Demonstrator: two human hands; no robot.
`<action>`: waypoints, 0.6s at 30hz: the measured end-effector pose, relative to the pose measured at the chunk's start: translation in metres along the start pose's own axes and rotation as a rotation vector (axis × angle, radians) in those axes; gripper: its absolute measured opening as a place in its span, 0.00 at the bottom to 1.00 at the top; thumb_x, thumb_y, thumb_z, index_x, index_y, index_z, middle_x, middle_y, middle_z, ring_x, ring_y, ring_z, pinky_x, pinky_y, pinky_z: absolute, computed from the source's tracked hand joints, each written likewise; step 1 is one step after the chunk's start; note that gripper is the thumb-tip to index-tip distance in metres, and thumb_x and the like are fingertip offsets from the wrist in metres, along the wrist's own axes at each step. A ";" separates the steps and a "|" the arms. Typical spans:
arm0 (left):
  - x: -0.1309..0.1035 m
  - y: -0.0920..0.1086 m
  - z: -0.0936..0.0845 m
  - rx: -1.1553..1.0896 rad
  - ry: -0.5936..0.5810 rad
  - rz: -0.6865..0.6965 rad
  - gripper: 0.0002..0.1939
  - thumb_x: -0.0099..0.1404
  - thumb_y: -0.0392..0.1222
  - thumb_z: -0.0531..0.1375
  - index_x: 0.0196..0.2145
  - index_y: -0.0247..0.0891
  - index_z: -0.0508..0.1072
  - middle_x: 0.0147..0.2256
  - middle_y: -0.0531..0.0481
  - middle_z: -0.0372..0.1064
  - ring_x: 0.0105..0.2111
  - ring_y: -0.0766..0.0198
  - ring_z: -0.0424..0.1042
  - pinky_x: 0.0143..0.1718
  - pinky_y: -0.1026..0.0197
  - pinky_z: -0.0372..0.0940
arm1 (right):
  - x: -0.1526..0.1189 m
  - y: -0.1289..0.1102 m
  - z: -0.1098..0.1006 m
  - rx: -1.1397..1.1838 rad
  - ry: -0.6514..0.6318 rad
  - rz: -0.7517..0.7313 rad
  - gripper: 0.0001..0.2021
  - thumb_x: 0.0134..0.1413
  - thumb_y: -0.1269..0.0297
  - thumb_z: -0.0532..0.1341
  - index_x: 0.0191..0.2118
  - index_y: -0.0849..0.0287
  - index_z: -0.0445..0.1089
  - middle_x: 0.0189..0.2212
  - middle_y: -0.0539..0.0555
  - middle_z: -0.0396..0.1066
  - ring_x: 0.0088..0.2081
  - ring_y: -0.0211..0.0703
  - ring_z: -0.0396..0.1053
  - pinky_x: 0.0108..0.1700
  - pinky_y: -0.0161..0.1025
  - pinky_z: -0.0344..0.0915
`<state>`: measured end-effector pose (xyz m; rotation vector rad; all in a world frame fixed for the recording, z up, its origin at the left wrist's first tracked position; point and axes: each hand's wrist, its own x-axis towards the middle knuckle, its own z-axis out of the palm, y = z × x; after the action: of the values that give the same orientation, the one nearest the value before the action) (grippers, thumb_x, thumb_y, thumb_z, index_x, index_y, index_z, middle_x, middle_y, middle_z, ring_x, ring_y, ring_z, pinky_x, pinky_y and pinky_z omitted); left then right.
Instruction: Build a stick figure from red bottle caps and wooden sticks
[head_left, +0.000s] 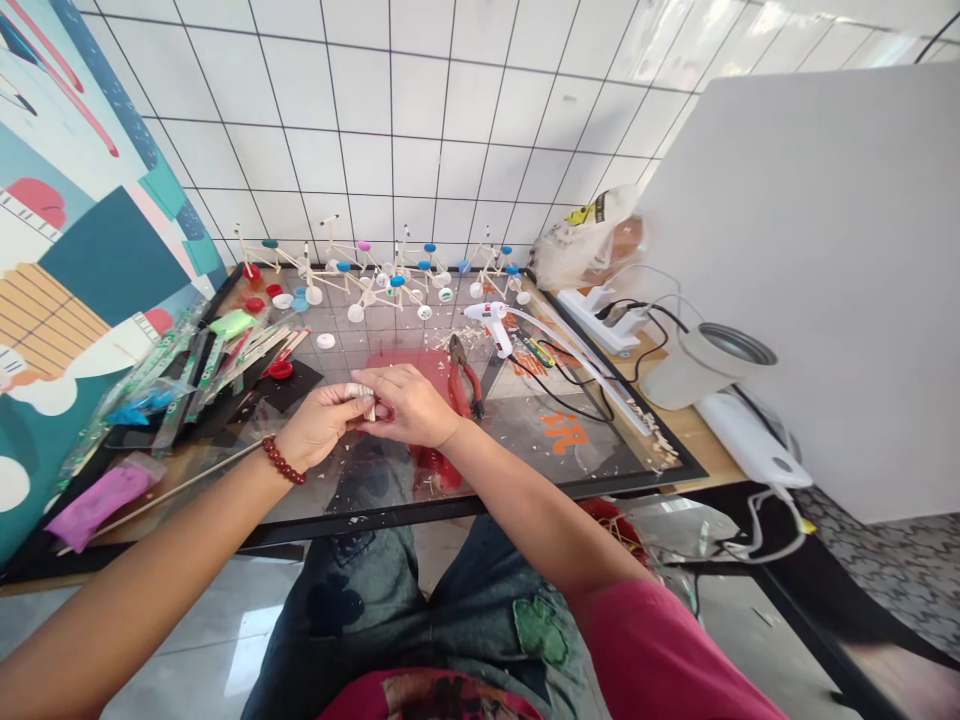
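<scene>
My left hand (324, 424), with a beaded bracelet at its wrist, is closed around a small bundle of short pale wooden sticks (364, 396). My right hand (411, 406) meets it from the other side, its fingers curled over the bundle's right end. Both are held above the glass tabletop, and the fingers hide part of the sticks. Red-handled pliers (466, 382) lie just right of my right hand. Beyond them rests a white glue gun (492, 328). A white bottle cap (325, 341) lies on the glass beyond my left hand.
Several small stick-and-cap models (396, 283) stand along the tiled wall. Packets, sticks and a red cap (280, 370) crowd the left side, near a purple packet (105, 498). At right are a power strip (597, 322), cables and a grey-white canister (705, 362). Wood scraps litter the glass.
</scene>
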<state>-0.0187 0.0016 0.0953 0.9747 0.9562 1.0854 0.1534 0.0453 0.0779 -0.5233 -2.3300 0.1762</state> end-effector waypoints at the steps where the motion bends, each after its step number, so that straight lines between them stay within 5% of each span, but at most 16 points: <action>1: 0.000 0.000 -0.001 -0.003 0.009 0.002 0.16 0.42 0.47 0.77 0.24 0.34 0.80 0.25 0.48 0.76 0.30 0.63 0.75 0.34 0.63 0.70 | 0.000 -0.001 -0.001 -0.004 0.004 -0.005 0.28 0.54 0.59 0.67 0.60 0.60 0.64 0.54 0.64 0.73 0.55 0.52 0.70 0.56 0.49 0.62; 8: 0.000 0.001 -0.001 -0.011 -0.005 0.000 0.17 0.42 0.47 0.77 0.25 0.34 0.80 0.25 0.49 0.76 0.29 0.65 0.74 0.34 0.64 0.69 | 0.001 -0.002 -0.005 -0.007 0.026 -0.010 0.21 0.54 0.65 0.66 0.54 0.59 0.69 0.49 0.60 0.76 0.52 0.50 0.72 0.55 0.47 0.62; 18: 0.001 0.003 -0.002 0.007 0.001 0.004 0.16 0.42 0.48 0.77 0.22 0.34 0.79 0.24 0.48 0.75 0.29 0.64 0.74 0.33 0.64 0.69 | 0.000 -0.001 -0.003 -0.024 -0.022 -0.001 0.28 0.56 0.61 0.67 0.61 0.61 0.64 0.54 0.64 0.72 0.55 0.52 0.69 0.55 0.49 0.62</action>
<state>-0.0208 0.0030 0.0976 0.9824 0.9604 1.0865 0.1548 0.0441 0.0801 -0.5346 -2.3564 0.1542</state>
